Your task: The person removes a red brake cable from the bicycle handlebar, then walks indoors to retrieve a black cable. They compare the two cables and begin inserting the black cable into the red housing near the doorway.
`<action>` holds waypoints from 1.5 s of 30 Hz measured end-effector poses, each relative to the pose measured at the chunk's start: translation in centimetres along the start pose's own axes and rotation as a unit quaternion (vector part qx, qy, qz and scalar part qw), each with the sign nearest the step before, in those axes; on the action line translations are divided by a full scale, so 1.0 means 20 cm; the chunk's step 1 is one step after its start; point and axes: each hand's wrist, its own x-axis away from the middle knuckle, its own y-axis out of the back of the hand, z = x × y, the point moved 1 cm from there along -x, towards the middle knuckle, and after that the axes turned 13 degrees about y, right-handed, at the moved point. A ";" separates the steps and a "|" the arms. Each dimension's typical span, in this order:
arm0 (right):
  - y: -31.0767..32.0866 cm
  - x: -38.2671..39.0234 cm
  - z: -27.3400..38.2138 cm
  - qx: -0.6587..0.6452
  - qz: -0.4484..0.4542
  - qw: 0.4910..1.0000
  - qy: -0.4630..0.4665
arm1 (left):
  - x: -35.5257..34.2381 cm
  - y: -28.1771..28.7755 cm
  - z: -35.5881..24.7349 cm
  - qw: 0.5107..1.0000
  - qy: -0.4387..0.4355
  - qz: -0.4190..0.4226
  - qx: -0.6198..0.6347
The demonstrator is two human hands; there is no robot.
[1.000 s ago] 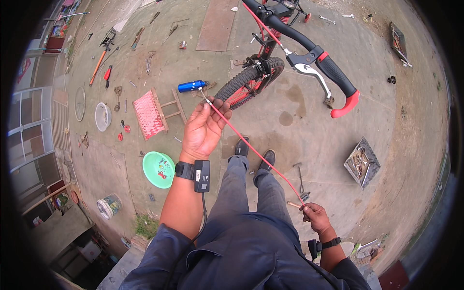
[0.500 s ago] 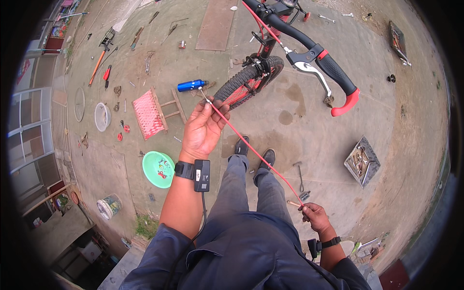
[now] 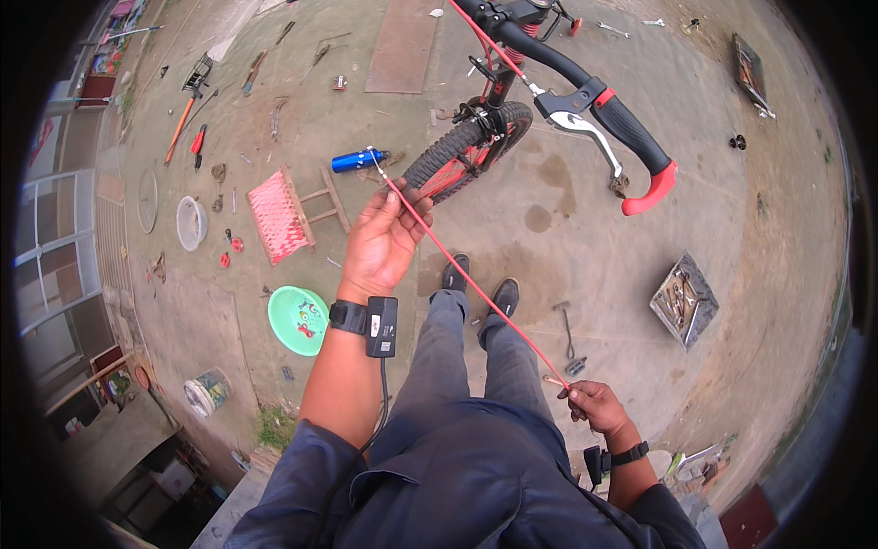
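A red brake cable (image 3: 471,279) runs taut and slanting between my two hands, in front of my legs. My left hand (image 3: 389,229) pinches it close to its upper end, where a short silvery tip sticks out past the fingers. At the lower right my right hand (image 3: 594,406) grips the other end between thumb and fingers. Beyond my hands stands a bicycle, with its knobby front wheel (image 3: 471,151) nearest my left hand. Its black and red handlebar grip (image 3: 631,133) and silver brake lever (image 3: 590,133) are at the upper right.
A blue bottle (image 3: 358,161) lies by a small red woven stool (image 3: 278,215). A green basin (image 3: 299,320), a white basin (image 3: 192,223) and a bucket (image 3: 207,392) stand on the left. A tool tray (image 3: 684,302) is on the right; a pump-like tool (image 3: 569,339) lies near my feet.
The view has shifted slightly, and the bicycle sits a little further left and up in it. Both hands keep their hold on the brake cable.
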 end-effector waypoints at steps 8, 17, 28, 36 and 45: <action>-0.12 -0.05 0.25 0.073 0.101 0.992 0.035 | 0.01 0.02 0.11 0.998 0.040 -0.043 -0.022; -0.17 0.04 0.44 0.132 0.114 0.983 0.062 | 0.13 -0.08 0.27 0.984 0.109 -0.105 -0.089; -0.11 0.51 0.43 0.182 0.081 0.975 0.099 | 0.15 -0.18 0.65 0.959 0.234 -0.121 -0.104; -0.11 0.73 0.23 0.140 -0.042 0.975 0.166 | 0.19 -0.38 0.84 0.920 0.305 -0.071 -0.234; 0.03 0.47 -0.04 0.171 -0.223 0.936 0.211 | 0.26 -0.41 0.77 0.879 0.328 -0.057 -0.340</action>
